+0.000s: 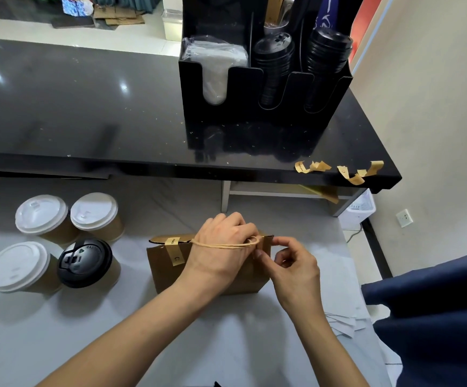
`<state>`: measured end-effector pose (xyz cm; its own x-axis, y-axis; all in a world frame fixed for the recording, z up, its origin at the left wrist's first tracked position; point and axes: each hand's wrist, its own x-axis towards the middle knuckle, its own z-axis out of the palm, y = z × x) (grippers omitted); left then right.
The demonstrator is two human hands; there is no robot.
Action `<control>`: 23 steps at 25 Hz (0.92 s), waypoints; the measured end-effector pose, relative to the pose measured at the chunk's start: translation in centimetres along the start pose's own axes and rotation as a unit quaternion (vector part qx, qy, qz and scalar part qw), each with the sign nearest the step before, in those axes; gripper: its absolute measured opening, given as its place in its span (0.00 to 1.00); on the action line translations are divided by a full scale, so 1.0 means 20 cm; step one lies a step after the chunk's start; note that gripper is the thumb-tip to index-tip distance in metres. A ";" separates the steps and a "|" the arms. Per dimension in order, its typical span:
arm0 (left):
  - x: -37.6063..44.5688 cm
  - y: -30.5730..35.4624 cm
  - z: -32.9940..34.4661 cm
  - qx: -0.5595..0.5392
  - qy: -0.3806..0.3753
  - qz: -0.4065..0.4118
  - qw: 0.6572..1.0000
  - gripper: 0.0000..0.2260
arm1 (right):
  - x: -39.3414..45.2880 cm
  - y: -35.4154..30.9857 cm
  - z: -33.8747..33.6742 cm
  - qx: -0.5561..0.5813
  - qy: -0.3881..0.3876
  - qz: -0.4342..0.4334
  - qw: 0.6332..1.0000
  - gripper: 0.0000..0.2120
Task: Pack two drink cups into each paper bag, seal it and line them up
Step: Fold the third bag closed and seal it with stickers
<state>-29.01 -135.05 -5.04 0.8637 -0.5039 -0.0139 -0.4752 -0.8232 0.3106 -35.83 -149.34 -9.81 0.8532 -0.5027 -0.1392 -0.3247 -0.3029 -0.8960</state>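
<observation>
A brown paper bag [168, 270] stands on the grey table, its top folded shut, with one tan sticker strip [174, 251] over the left part of the fold. My left hand [224, 247] grips the bag's top at the right, and the twine handle [221, 245] runs across its back. My right hand [293, 262] pinches at the bag's right top corner, beside the left fingers. To the left stand several kraft cups: three with white lids [42, 213] [94, 210] [17, 265] and one with a black lid [85, 262].
A raised black counter [87, 107] runs behind the table and carries a black organiser [263, 88] with stacked black lids and napkins. Loose tan sticker strips [338, 169] lie on its right front edge. A dark blue cloth [436, 317] lies at my right, with white papers [343, 325] beside it.
</observation>
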 end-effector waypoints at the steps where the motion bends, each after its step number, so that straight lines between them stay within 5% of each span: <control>1: 0.00 0.00 0.00 -0.003 0.000 -0.002 1.000 0.14 | 0.01 0.01 -0.01 -0.010 -0.004 -0.010 1.000 0.10; 7: 0.01 0.01 0.01 0.009 -0.006 -0.006 1.000 0.15 | 0.06 0.02 -0.04 -0.012 -0.089 -0.012 0.996 0.07; 16: -0.02 0.00 -0.02 -0.025 -0.017 -0.002 1.000 0.17 | 0.08 0.05 -0.05 0.014 -0.109 -0.043 0.993 0.10; 23: -0.27 -0.06 -0.04 -0.161 0.107 0.060 0.979 0.24 | 0.07 0.07 -0.05 0.032 -0.112 -0.031 0.993 0.04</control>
<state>-32.94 -131.16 -4.58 0.8369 -0.4964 0.2306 -0.5274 -0.6185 0.5825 -35.57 -151.23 -10.82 0.9423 -0.2904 -0.1668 -0.2484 -0.2718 -0.9297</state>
